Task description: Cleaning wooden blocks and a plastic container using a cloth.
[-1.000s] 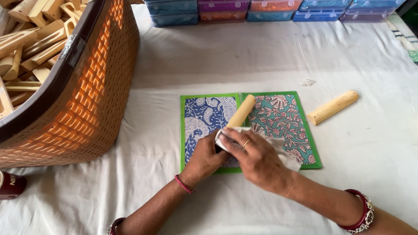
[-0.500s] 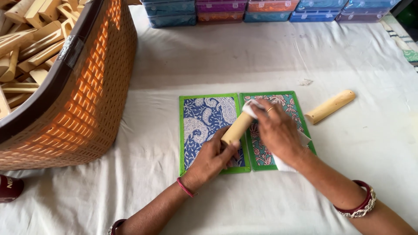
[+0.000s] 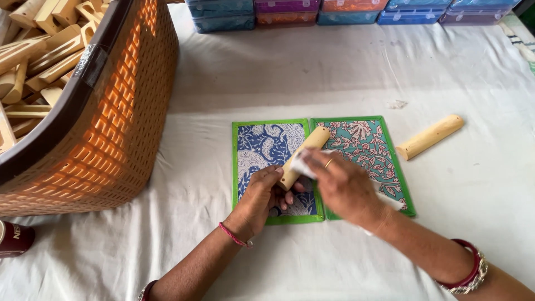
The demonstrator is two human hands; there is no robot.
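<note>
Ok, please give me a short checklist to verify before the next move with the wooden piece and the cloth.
1. Left hand grips the lower end of the wooden piece: ok.
2. Right hand presses the small white cloth against the piece: ok.
3. Piece is over the two patterned mats, not over the bare white table cover: ok.
4. Second wooden piece lies apart on the right, clear of both hands: ok.
5. Orange basket of wooden parts stands clear on the left: ok.
6. Underside of the held piece is clean: cannot tell, hidden.
</note>
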